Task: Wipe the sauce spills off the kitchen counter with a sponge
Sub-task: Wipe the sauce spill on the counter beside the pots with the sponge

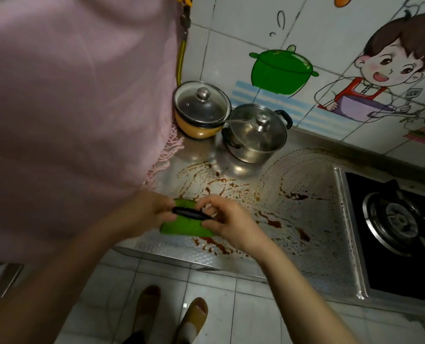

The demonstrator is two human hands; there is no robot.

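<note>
Pink cloth [65, 108] with a fringed edge fills the upper left of my view, hanging down over the left end of the bench [305, 244]. Steel bench, patterned surface, runs from the cloth to the black gas stove [392, 232] at right; behind it stands a white tiled wall [243, 28] bearing cartoon stickers. Brown-red sauce spills [231, 187], smeared in arcs and dotted in drops, cover the bench between the pots and its front edge, with further blots near the stove.

At the back of the bench I see two lidded pots touching each other: a steel pot [254, 137] with a glass lid, and to its left an orange pot [201, 112], also under a glass lid.

My left hand [144, 214] and my right hand [227, 222] meet over the front of the bench. Both are closed around the green sponge [184, 225], which lies between them, just above or on the bench among the spills; I cannot tell whether it touches the surface. A black handle or strap [190, 212] crosses the top of the sponge, pinched at each end by the fingers of either hand.

Below the bench edge, grey floor tiles [218, 294] and two slippered feet [171, 314] are visible.
</note>
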